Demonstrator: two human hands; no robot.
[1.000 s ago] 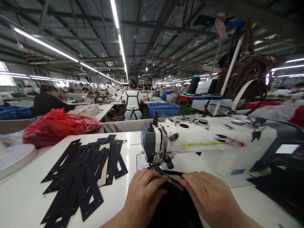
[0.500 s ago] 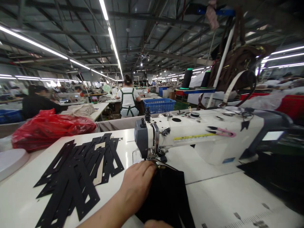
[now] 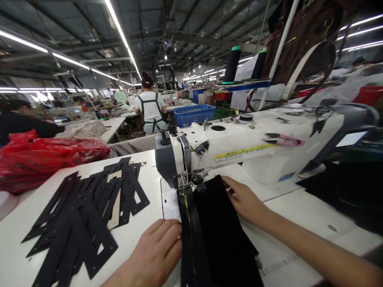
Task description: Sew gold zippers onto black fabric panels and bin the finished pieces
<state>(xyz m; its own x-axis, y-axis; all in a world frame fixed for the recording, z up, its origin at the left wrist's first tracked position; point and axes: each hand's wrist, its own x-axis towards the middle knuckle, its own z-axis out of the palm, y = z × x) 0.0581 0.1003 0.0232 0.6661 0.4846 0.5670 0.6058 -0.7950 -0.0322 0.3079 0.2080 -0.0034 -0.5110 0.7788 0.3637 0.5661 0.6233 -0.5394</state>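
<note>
Two hands are set against the black fabric (image 3: 221, 227), which is spread at the lower centre of the frame. Its left edge is touched by the left hand (image 3: 157, 247), fingers kept close together; its upper right edge is met by the slightly parted fingertips of the right hand (image 3: 242, 199). Whether either pinches it cannot be told. Along its left part, a gold-coloured zip (image 3: 192, 239) is shown. On the white desk (image 3: 151, 175), black cut pieces (image 3: 79, 215) are heaped at left. Right of centre, pink-handled snips (image 3: 277, 139) are seen against the sewing machine (image 3: 254, 159). Farther back, a red bag (image 3: 60, 155) and a blue basket (image 3: 196, 115) are seen.
</note>
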